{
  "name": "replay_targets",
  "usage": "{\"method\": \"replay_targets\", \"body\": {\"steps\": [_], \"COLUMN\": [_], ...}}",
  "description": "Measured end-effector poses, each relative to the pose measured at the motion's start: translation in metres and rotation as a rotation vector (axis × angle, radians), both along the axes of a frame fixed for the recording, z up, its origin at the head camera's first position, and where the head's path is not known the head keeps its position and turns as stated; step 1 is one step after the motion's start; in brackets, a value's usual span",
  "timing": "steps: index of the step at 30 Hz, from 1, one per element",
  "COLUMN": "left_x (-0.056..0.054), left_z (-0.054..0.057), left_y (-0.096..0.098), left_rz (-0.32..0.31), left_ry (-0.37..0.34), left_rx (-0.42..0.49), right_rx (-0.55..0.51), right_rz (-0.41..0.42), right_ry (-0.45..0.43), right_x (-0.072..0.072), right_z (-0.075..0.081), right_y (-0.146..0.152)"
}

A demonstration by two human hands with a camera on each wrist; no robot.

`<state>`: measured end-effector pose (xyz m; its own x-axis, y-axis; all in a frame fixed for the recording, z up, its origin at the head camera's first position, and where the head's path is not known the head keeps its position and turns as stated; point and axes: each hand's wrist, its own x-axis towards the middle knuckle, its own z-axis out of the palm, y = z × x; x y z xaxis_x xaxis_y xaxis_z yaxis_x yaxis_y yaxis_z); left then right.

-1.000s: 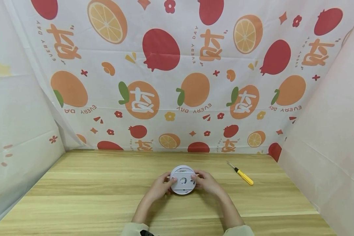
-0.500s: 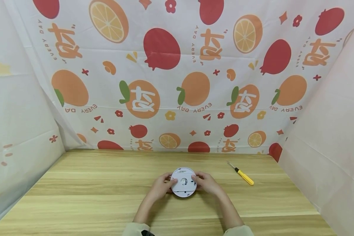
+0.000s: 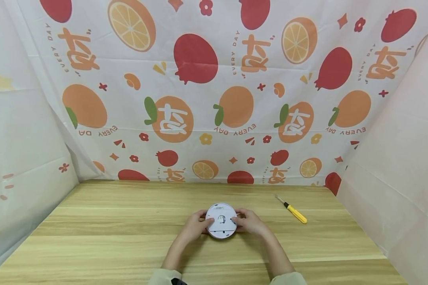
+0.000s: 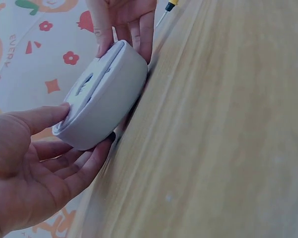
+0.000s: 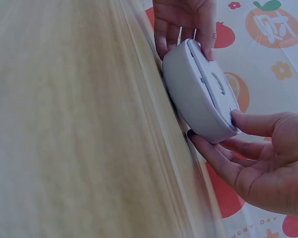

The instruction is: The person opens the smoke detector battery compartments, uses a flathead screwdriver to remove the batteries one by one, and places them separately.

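Between both hands is a round white plastic device [image 3: 222, 228], shaped like a smoke detector, held low over the wooden table. Its upturned side has a flat plate with a central hole, small slots and a printed label. My left hand [image 3: 194, 227] grips the left rim, thumb on the plate and fingers beneath the edge. On the opposite rim, my right hand [image 3: 251, 223] grips it the same way. The left wrist view shows the smooth, rounded side wall of the device [image 4: 107, 104]. From the right wrist, a narrow gap shows along the plate edge of the device [image 5: 196, 96]. Its underside is hidden.
A screwdriver [image 3: 295, 213] with a yellow and black handle lies to the right, its tip pointing away to the left. Behind the table [image 3: 121, 221] hangs a fruit-print cloth [image 3: 214, 150], and pale cloth walls [image 3: 388, 158] close in both sides.
The device has tipped so that its far side wall no longer shows and its plate looks flatter. It sits slightly nearer the person. Both hands keep their grip; the screwdriver stays put.
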<state>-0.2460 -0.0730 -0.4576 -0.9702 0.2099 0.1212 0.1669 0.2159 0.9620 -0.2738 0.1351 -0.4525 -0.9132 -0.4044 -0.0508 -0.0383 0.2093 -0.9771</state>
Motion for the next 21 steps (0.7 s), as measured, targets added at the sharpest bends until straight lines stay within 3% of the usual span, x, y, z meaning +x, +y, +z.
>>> {"method": "replay_targets", "body": {"steps": [5, 8, 9, 12, 15, 17, 21], "left_x": [0.001, 0.002, 0.002, 0.002, 0.002, 0.001, 0.0], "left_z": [0.001, 0.001, 0.001, 0.002, 0.002, 0.002, 0.002], "left_y": [-0.001, -0.001, -0.001, -0.001, -0.001, -0.002, -0.004], "left_rz": [0.006, 0.006, 0.007, 0.004, -0.002, -0.015, -0.029], "left_ry": [-0.014, -0.014, -0.015, -0.016, -0.01, 0.01, 0.072], "left_rx": [-0.014, -0.002, 0.0, -0.002, -0.009, -0.013, -0.09], "right_rx": [-0.011, -0.019, -0.037, -0.042, -0.033, -0.012, -0.014], "right_rz": [0.009, 0.033, 0.06, 0.079, 0.059, 0.026, 0.029], "right_ry": [-0.019, -0.005, 0.025, 0.043, 0.02, -0.023, -0.028], "right_x": [-0.001, -0.003, -0.009, -0.009, -0.008, -0.001, 0.0], "right_z": [-0.003, -0.007, -0.016, -0.017, -0.014, -0.004, -0.001], "right_y": [0.001, 0.002, 0.006, 0.007, 0.005, 0.002, 0.001]}}
